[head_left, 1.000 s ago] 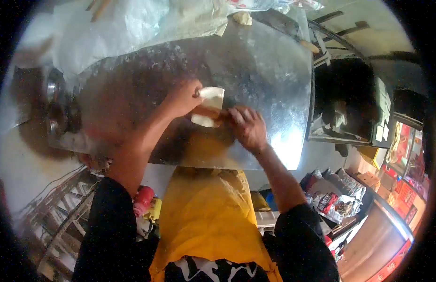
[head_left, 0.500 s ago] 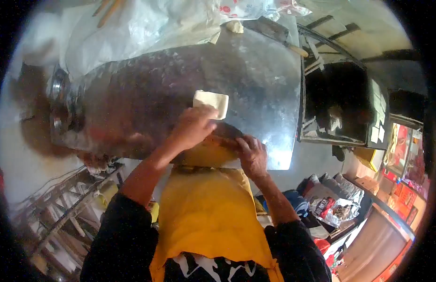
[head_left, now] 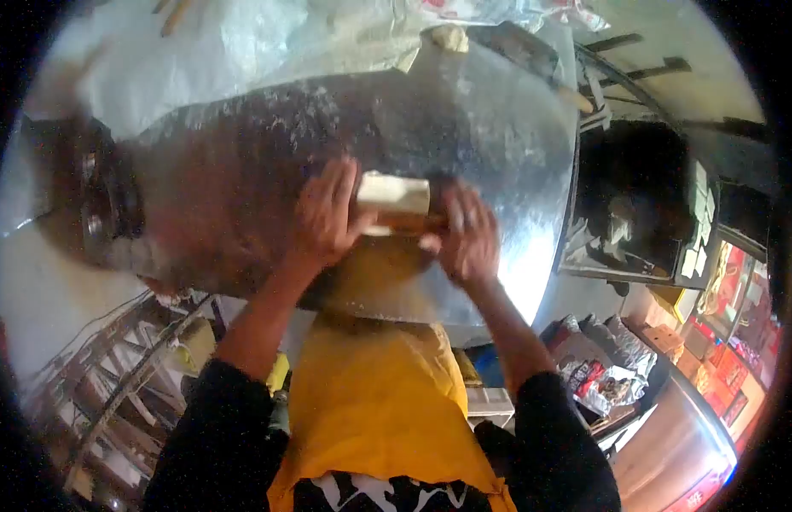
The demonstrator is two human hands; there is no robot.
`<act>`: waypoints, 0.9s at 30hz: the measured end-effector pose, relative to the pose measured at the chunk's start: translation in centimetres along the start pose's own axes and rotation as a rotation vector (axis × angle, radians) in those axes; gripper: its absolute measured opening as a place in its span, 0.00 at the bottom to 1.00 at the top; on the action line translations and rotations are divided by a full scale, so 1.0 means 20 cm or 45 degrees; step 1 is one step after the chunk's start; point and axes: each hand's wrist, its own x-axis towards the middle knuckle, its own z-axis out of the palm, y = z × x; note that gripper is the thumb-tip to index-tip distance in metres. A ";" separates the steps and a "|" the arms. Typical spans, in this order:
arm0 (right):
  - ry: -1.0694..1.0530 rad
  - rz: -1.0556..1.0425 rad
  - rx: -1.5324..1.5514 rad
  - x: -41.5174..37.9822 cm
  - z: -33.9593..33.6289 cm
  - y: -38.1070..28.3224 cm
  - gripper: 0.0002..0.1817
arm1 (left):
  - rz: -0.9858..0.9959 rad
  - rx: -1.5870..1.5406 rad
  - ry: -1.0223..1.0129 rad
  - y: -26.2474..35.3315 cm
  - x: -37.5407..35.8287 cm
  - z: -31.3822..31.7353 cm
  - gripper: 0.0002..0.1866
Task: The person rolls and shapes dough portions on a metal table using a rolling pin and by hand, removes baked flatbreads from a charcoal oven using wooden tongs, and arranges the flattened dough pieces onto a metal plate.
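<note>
A pale slab of dough (head_left: 394, 193) lies on the dark metal tabletop (head_left: 242, 205). Across its near part sits a brown rolling pin (head_left: 406, 223), with a strip of dough showing on the near side. My left hand (head_left: 329, 213) is closed on the pin's left end, beside the dough. On the right end rests my right hand (head_left: 466, 230), fingers curled over it and somewhat blurred. Both pin ends are hidden by the hands.
White plastic sheeting (head_left: 242, 60) covers the table's far left. A small dough lump (head_left: 449, 37) and a flat blade-like tool with a wooden handle (head_left: 575, 98) lie at the far edge. A black open box (head_left: 630, 196) stands to the right.
My left hand has moved off the dough onto the pin's left end. My right hand has moved up with the pin, which now lies across the dough. The view has shifted slightly.
</note>
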 end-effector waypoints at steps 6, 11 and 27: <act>0.055 -0.021 -0.052 0.43 -0.02 0.17 0.45 | -0.062 0.125 -0.142 -0.13 0.44 0.03 0.41; 0.046 0.063 -0.022 0.18 0.00 0.07 0.48 | 0.032 0.142 -0.104 0.00 0.23 -0.03 0.41; 0.138 0.056 0.032 -0.20 -0.01 -0.12 0.36 | 0.019 0.192 -0.263 0.17 -0.12 -0.07 0.48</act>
